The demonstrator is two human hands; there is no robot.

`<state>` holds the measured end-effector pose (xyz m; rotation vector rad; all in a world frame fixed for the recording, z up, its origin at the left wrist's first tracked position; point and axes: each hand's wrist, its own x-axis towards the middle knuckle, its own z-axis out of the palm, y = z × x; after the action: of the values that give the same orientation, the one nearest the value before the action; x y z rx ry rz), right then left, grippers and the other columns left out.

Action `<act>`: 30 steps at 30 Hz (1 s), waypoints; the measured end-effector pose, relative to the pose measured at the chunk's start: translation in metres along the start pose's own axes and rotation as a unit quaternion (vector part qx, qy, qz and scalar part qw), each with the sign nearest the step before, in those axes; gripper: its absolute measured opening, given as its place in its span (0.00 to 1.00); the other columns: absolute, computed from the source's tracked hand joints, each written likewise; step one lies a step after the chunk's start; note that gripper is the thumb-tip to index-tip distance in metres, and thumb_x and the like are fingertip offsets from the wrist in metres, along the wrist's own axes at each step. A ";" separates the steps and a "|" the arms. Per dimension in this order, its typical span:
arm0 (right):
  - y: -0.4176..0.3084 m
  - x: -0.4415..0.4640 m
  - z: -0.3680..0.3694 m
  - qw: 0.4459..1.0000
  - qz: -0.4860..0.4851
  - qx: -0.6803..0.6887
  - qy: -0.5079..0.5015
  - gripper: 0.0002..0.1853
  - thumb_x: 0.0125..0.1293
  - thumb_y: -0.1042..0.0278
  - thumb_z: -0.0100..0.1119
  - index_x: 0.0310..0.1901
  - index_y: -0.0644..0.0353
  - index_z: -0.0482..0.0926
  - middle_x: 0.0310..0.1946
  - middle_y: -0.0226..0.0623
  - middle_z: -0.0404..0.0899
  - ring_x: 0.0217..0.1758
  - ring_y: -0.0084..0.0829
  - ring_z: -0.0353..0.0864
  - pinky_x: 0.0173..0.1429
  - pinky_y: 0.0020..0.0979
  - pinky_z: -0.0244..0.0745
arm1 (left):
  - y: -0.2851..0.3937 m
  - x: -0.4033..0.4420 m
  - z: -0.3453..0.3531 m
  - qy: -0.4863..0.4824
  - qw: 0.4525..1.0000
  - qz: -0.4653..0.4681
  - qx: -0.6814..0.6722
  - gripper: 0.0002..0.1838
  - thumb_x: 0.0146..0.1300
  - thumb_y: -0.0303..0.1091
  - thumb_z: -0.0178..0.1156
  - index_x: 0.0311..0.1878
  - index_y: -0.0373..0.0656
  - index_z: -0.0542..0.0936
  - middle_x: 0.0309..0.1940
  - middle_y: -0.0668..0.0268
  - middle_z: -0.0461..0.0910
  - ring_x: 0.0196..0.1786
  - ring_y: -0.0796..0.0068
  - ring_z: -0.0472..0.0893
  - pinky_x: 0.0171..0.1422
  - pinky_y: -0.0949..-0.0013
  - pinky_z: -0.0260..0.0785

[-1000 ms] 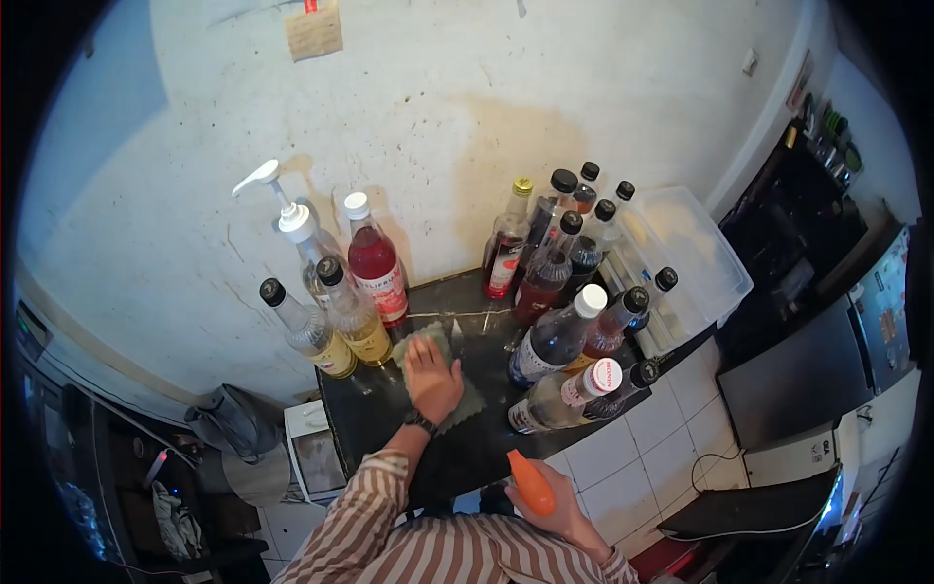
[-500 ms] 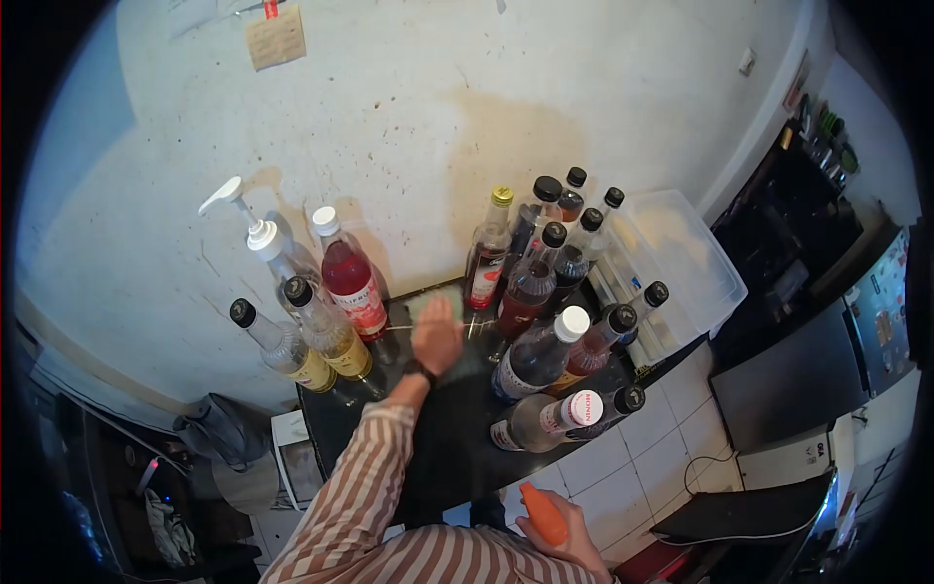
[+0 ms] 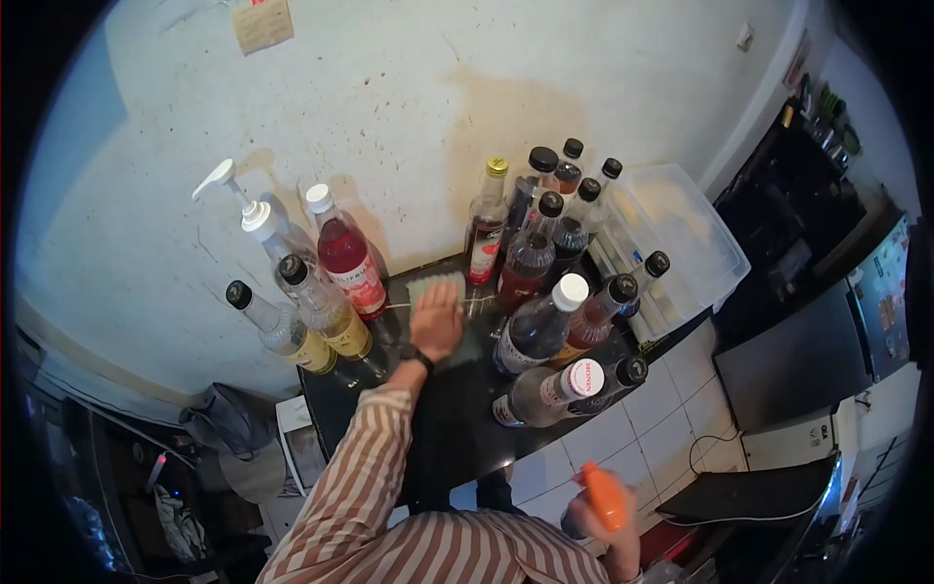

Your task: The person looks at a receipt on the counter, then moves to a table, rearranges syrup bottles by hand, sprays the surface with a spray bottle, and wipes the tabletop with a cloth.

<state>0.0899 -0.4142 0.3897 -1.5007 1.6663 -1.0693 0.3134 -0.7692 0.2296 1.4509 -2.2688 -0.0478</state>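
Observation:
My left hand lies flat with its fingers spread on a grey-green cloth, pressed to the black tabletop near the wall. Left of it stand a red syrup bottle, two pale yellow bottles and a bottle with a white pump. To its right is a group of several bottles, among them one with a yellow cap and one with a white cap. My right hand is wrapped round an orange bottle, beyond the table's front edge at the lower right.
A clear plastic box sits at the table's right end. Further right are a grey fridge and a black chair-like item. A dark bag lies left of the table. White tiles cover the floor.
My left hand and the cloth have moved away from me, towards the wall. My right hand has moved right with the orange bottle. The camera view has shifted a little.

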 end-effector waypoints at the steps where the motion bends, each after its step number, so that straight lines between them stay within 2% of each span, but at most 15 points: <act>1: 0.006 -0.001 -0.008 1.000 -0.007 0.009 0.024 0.23 0.53 0.71 0.67 0.52 0.66 0.77 0.38 0.41 0.83 0.31 0.29 0.84 0.39 0.27 0.79 | 0.012 -0.023 -0.010 -0.015 1.000 0.017 -0.011 0.28 0.66 0.41 0.49 0.67 0.37 0.67 0.67 0.54 0.67 0.70 0.53 0.63 0.73 0.51 0.53; 3: 0.020 0.000 -0.023 0.993 -0.054 0.053 0.086 0.23 0.55 0.73 0.63 0.54 0.68 0.75 0.39 0.42 0.82 0.30 0.26 0.83 0.39 0.26 0.78 | 0.038 -0.074 -0.032 -0.038 0.998 0.026 -0.037 0.28 0.66 0.39 0.49 0.67 0.37 0.67 0.68 0.54 0.66 0.71 0.54 0.63 0.73 0.51 0.53; 5: 0.008 0.011 -0.036 0.972 -0.049 0.164 0.159 0.24 0.56 0.74 0.61 0.56 0.69 0.73 0.41 0.43 0.81 0.32 0.25 0.82 0.38 0.27 0.78 | 0.065 -0.121 -0.057 -0.065 0.997 0.031 -0.040 0.28 0.66 0.38 0.50 0.67 0.37 0.66 0.68 0.53 0.65 0.71 0.54 0.63 0.73 0.51 0.53; 9: 0.016 0.058 -0.060 0.935 -0.100 0.097 0.326 0.26 0.59 0.78 0.58 0.61 0.69 0.70 0.49 0.44 0.78 0.34 0.25 0.80 0.40 0.26 0.77 | 0.088 -0.191 -0.090 -0.097 0.991 0.033 -0.085 0.29 0.66 0.38 0.50 0.69 0.38 0.64 0.69 0.52 0.63 0.71 0.52 0.62 0.73 0.51 0.52; 11: 0.015 0.093 -0.063 0.919 -0.107 0.071 0.372 0.26 0.60 0.79 0.57 0.62 0.68 0.69 0.50 0.43 0.78 0.35 0.25 0.80 0.40 0.26 0.77 | 0.087 -0.211 -0.099 -0.110 0.991 0.011 -0.079 0.29 0.66 0.38 0.50 0.69 0.38 0.64 0.69 0.52 0.62 0.71 0.51 0.62 0.73 0.50 0.51; 13: 0.029 0.133 -0.061 0.912 -0.165 0.028 0.375 0.28 0.61 0.77 0.58 0.65 0.66 0.68 0.50 0.41 0.77 0.35 0.25 0.80 0.42 0.26 0.76 | 0.078 -0.223 -0.103 -0.123 0.990 -0.006 -0.075 0.29 0.66 0.38 0.50 0.69 0.37 0.64 0.69 0.50 0.62 0.71 0.49 0.62 0.73 0.48 0.51; 14: 0.034 0.151 -0.057 0.906 -0.178 0.059 0.380 0.25 0.61 0.76 0.61 0.61 0.67 0.70 0.48 0.40 0.78 0.35 0.24 0.80 0.41 0.26 0.76 | 0.074 -0.225 -0.106 -0.115 0.991 -0.013 -0.064 0.29 0.66 0.38 0.51 0.69 0.37 0.64 0.69 0.51 0.62 0.71 0.50 0.62 0.72 0.49 0.51; 16: 0.045 0.172 -0.053 0.918 -0.162 0.059 0.357 0.24 0.60 0.74 0.64 0.59 0.66 0.72 0.48 0.37 0.78 0.37 0.22 0.80 0.43 0.24 0.75 | 0.068 -0.228 -0.113 -0.097 0.994 -0.030 -0.042 0.30 0.65 0.38 0.52 0.69 0.38 0.64 0.69 0.52 0.63 0.71 0.52 0.62 0.72 0.49 0.52; 20: 0.069 0.197 -0.039 0.930 -0.150 0.080 0.325 0.25 0.58 0.73 0.67 0.58 0.65 0.74 0.47 0.35 0.79 0.38 0.22 0.80 0.45 0.24 0.75 | 0.071 -0.220 -0.117 -0.119 0.988 -0.080 -0.063 0.33 0.64 0.39 0.56 0.70 0.35 0.61 0.69 0.46 0.62 0.71 0.47 0.60 0.72 0.47 0.51; 21: 0.076 0.199 -0.037 0.933 -0.147 0.080 0.317 0.25 0.57 0.72 0.67 0.58 0.64 0.74 0.47 0.34 0.79 0.38 0.22 0.80 0.46 0.24 0.74 | 0.074 -0.213 -0.122 -0.081 0.987 -0.076 -0.114 0.33 0.64 0.38 0.57 0.70 0.35 0.61 0.68 0.46 0.62 0.71 0.46 0.61 0.72 0.48 0.51; 23: 0.083 0.201 -0.038 0.936 -0.153 0.079 0.306 0.29 0.57 0.72 0.67 0.60 0.63 0.71 0.50 0.35 0.77 0.42 0.22 0.79 0.47 0.25 0.75 | 0.099 -0.176 -0.150 -0.007 0.974 -0.068 -0.216 0.34 0.63 0.37 0.60 0.69 0.34 0.61 0.67 0.45 0.64 0.70 0.45 0.62 0.72 0.49 0.52; 26: 0.076 0.195 -0.038 0.943 -0.153 0.127 0.267 0.37 0.54 0.72 0.69 0.66 0.62 0.64 0.56 0.37 0.74 0.47 0.25 0.78 0.50 0.27 0.75 | 0.133 -0.117 -0.199 0.025 0.932 0.017 -0.362 0.34 0.61 0.36 0.64 0.68 0.35 0.63 0.64 0.47 0.67 0.67 0.47 0.66 0.71 0.54 0.56; 27: 0.070 0.192 -0.040 0.944 -0.153 0.151 0.252 0.41 0.53 0.72 0.70 0.69 0.62 0.60 0.57 0.38 0.73 0.49 0.27 0.77 0.51 0.29 0.75 | 0.144 -0.101 -0.207 0.019 0.924 0.030 -0.381 0.33 0.61 0.35 0.65 0.67 0.36 0.65 0.62 0.49 0.69 0.65 0.49 0.69 0.69 0.57 0.59; 29: 0.058 0.177 -0.049 0.961 -0.143 0.113 0.208 0.46 0.53 0.67 0.70 0.72 0.61 0.54 0.62 0.42 0.69 0.57 0.33 0.74 0.59 0.34 0.71 | 0.164 -0.077 -0.216 0.007 0.907 0.057 -0.418 0.31 0.60 0.35 0.66 0.65 0.38 0.67 0.58 0.51 0.74 0.60 0.53 0.74 0.65 0.61 0.64; 30: 0.057 0.170 -0.052 0.968 -0.137 0.092 0.187 0.49 0.53 0.65 0.71 0.73 0.61 0.50 0.64 0.44 0.67 0.61 0.36 0.72 0.62 0.36 0.69 | 0.168 -0.072 -0.213 -0.019 0.894 0.057 -0.444 0.30 0.60 0.34 0.66 0.64 0.37 0.68 0.57 0.52 0.74 0.59 0.59 0.75 0.64 0.63 0.65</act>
<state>-0.0056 -0.5736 0.3730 -1.5028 1.5700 -1.6971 0.2764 -0.5879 0.4408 0.8127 -1.9089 -0.9474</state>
